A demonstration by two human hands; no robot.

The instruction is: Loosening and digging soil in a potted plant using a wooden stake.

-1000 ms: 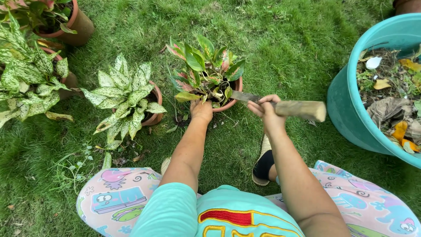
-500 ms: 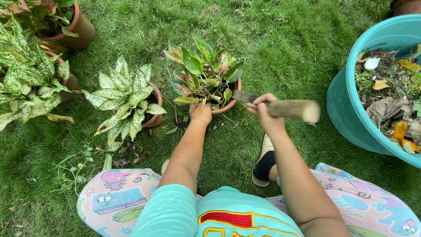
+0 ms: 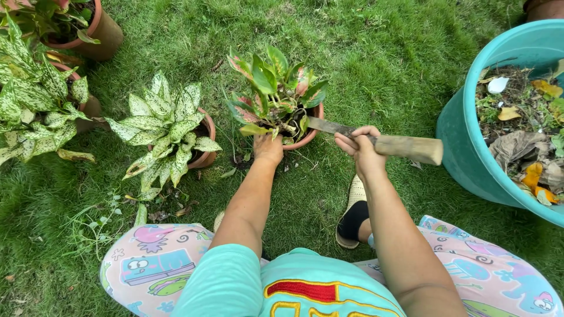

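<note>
Two hands are busy at one clay pot (image 3: 305, 140) sitting on the grass (image 3: 364, 64). That pot holds a plant (image 3: 275, 94) with green and pinkish leaves, roughly in the middle of the view. Left hand (image 3: 268, 148) rests against the pot's near side at the rim, fingers tucked under the leaves, so I can't tell how tightly it grips or if it's just bracing. Right hand (image 3: 359, 147) is closed in a fist round a knife (image 3: 376, 140), wooden handle sticking out to the right, dull blade pointing left into the pot under the leaves, tip hidden in the foliage. Just left of that pot stands another clay pot with a white-speckled plant (image 3: 164, 126), and further left more speckled leaves (image 3: 29, 105) and a third pot (image 3: 100, 29) up in the corner. On the right sits a big teal tub (image 3: 464, 135) full of dry leaves and garden scraps, close to the knife's handle but not touching. Patterned pink trousers (image 3: 153, 264) and a black-and-cream shoe (image 3: 352, 214) show at the bottom.
</note>
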